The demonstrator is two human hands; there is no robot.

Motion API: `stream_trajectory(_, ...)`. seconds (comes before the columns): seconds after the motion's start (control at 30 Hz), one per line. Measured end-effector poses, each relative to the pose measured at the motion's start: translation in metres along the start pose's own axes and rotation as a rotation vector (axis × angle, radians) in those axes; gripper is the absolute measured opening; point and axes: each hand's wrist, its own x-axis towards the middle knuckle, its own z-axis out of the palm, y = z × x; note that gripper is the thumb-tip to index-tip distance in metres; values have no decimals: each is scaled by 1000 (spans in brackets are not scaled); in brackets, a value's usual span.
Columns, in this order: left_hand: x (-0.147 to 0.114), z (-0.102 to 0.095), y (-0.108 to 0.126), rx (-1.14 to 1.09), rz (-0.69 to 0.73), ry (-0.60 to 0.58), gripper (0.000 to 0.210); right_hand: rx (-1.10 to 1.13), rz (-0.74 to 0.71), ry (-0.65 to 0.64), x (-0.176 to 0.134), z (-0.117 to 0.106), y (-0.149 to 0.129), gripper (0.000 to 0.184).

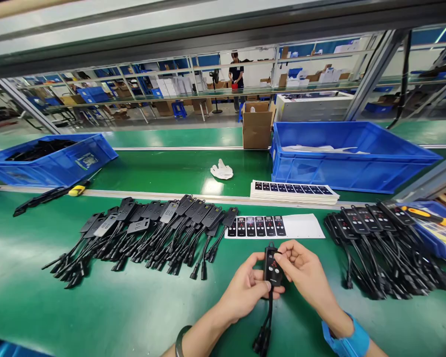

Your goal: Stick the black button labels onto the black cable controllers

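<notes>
My left hand [245, 290] is closed around the lower part of a black controller box [270, 280], thumb on its front and fingers behind. Two short black cables with plugs [262, 339] hang from the box. At its upper right, my right hand [301, 265] has thumb and fingers pinched on the edge of a black label [273, 265] lying over the box's face. The label bears red marks and pale buttons. Just behind my hands lies a white label sheet [303, 226] with several similar black labels on its left part.
A pile of controllers [163, 212], mostly face down, lies left; labelled ones [357, 220] lie right. Behind are stacked label sheets [293, 198], a white glove [222, 170], blue bins [338, 168] and a carton [257, 129]. A yellow-handled cutter [427, 215] is far right. A person [236, 74] stands in the background.
</notes>
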Motion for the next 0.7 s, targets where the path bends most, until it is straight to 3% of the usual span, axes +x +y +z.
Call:
stream_trajectory(0.5, -1, 2, -1, 35, 35, -4, 50, 27, 95, 30, 0, 1, 2, 36)
stream_trajectory(0.7, 0, 1, -3, 16, 42, -6, 45, -15, 47, 62, 3, -1, 11, 36)
